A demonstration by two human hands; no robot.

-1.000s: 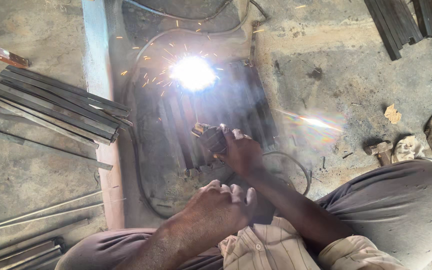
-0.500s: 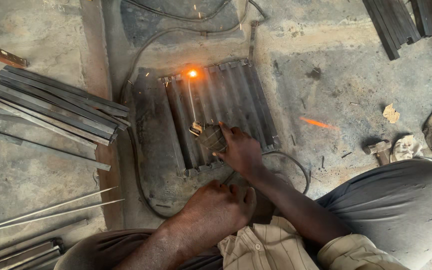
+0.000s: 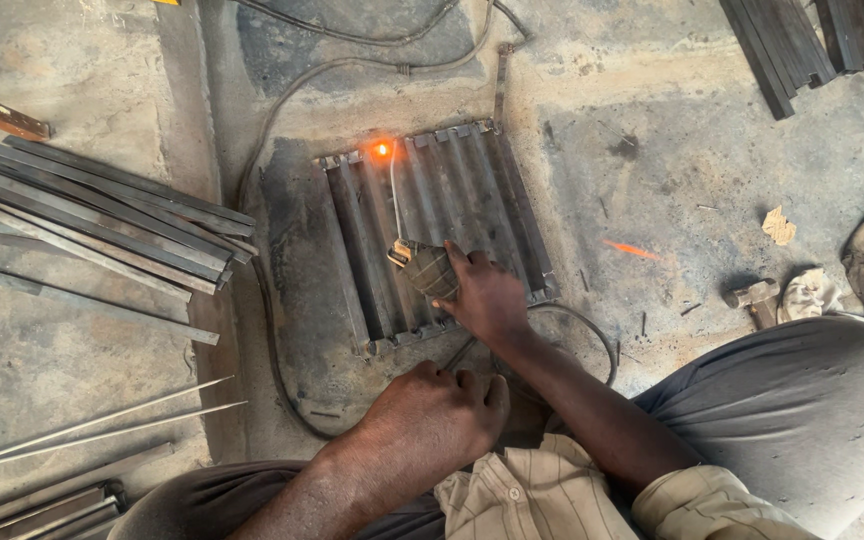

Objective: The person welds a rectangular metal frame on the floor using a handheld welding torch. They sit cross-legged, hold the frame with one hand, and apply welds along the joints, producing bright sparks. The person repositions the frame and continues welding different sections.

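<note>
Nearest the body, the left hand (image 3: 432,420) is balled into a loose fist w/ nothing visible in it, resting low by the knees just short of the near edge of the metal grate (image 3: 437,235). Just beyond it the right hand (image 3: 487,295) is wrapped round the rod holder (image 3: 427,268), fingers closed on the grip, and the thin welding rod (image 3: 394,200) runs from the holder away from the hands to the far rail of the grate, where a small orange spot (image 3: 382,149) glows at its tip. The grate lies flat on the concrete floor (image 3: 652,180), straight ahead of both hands. To do this step well, I'd say: keep the wrist steady, rod tip right on the joint btwn slat & rail, short gap, and maybe brace the right forearm w/ the free left hand so the tip doesn't wander; the cable (image 3: 282,110) looping past the grate's far-left side shouldn't tug. Left of the hands lie flat steel bars (image 3: 102,215) & spare rods (image 3: 102,425); a hammer (image 3: 752,297) sits to the right. Vs 1 s ago: the big white arc flash & sparks are gone; at 0.5 s it was already down to an orange glow, same as now. Hands & grate are in about the same places.
</note>
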